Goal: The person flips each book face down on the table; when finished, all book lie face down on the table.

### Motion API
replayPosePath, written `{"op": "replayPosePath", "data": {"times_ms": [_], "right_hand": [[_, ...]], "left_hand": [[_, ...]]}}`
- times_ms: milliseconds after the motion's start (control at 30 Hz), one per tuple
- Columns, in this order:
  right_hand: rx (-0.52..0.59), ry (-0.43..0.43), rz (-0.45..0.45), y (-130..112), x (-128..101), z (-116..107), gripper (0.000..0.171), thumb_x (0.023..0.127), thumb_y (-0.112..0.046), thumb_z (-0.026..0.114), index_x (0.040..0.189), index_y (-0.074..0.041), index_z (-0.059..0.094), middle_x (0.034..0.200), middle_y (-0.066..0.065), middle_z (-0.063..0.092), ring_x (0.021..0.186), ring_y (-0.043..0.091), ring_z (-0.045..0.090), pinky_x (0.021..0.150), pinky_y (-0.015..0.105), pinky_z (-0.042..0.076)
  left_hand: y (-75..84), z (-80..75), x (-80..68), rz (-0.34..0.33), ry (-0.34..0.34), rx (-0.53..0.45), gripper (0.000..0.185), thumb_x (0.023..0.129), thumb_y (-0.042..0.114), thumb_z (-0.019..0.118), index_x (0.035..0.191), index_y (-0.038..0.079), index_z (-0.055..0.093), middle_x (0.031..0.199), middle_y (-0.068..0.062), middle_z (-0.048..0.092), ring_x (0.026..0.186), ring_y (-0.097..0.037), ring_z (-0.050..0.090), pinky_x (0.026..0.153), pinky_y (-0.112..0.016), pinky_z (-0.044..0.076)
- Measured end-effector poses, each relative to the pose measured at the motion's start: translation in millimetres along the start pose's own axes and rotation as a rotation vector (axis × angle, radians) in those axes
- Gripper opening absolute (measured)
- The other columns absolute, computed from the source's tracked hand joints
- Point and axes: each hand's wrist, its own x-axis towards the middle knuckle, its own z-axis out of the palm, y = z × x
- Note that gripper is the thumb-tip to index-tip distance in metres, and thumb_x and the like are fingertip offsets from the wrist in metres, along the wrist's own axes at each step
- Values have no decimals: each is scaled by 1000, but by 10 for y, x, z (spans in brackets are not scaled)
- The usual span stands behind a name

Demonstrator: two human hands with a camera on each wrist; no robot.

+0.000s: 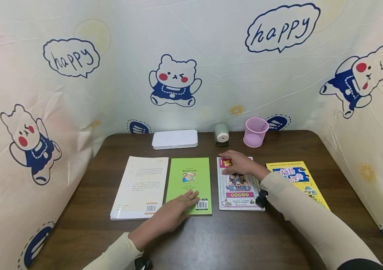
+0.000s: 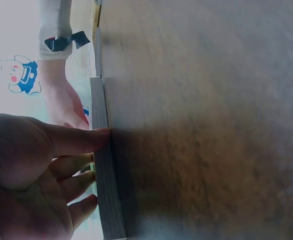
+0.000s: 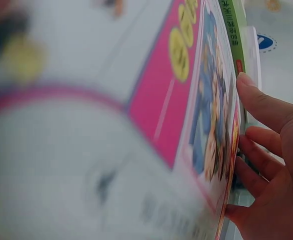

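My left hand (image 1: 178,210) lies over the lower part of a green book (image 1: 191,167), fingers spread on its cover. In the left wrist view, the thumb (image 2: 81,140) touches the page edge (image 2: 106,165) of that book. My right hand (image 1: 238,164) rests at the top of a white book with a pink band (image 1: 240,194). In the right wrist view, its fingers (image 3: 256,175) extend along the top edge of this illustrated cover (image 3: 206,120), with the thumb near the corner.
To the left lies a white book (image 1: 140,183), and a yellow book (image 1: 301,182) lies partly under the right forearm. Along the back of the brown table (image 1: 218,243) stand a white flat case (image 1: 174,139), a green pencil sharpener (image 1: 221,134) and a pink cup (image 1: 256,133). Printed cloth (image 1: 110,90) surrounds the table.
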Motion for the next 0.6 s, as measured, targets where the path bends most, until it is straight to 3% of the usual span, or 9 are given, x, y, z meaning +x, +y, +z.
{"op": "replayPosePath", "data": {"times_ms": [333, 600], "right_hand": [[-11, 15, 25, 132, -119, -79, 75, 91, -29, 81, 155, -10, 47, 152, 16, 50, 133, 35, 52, 114, 56, 42], [-18, 35, 11, 274, -220, -155, 72, 91, -26, 81, 153, -8, 50, 148, 18, 54, 130, 35, 53, 113, 57, 42]], "left_hand": [[6, 1, 4, -7, -2, 16, 63, 94, 9, 74, 152, 10, 50, 165, -4, 36, 153, -28, 33, 121, -48, 33], [46, 8, 20, -38, -13, 18, 66, 94, 22, 76, 153, 10, 50, 166, -4, 35, 153, -27, 32, 121, -50, 33]]}}
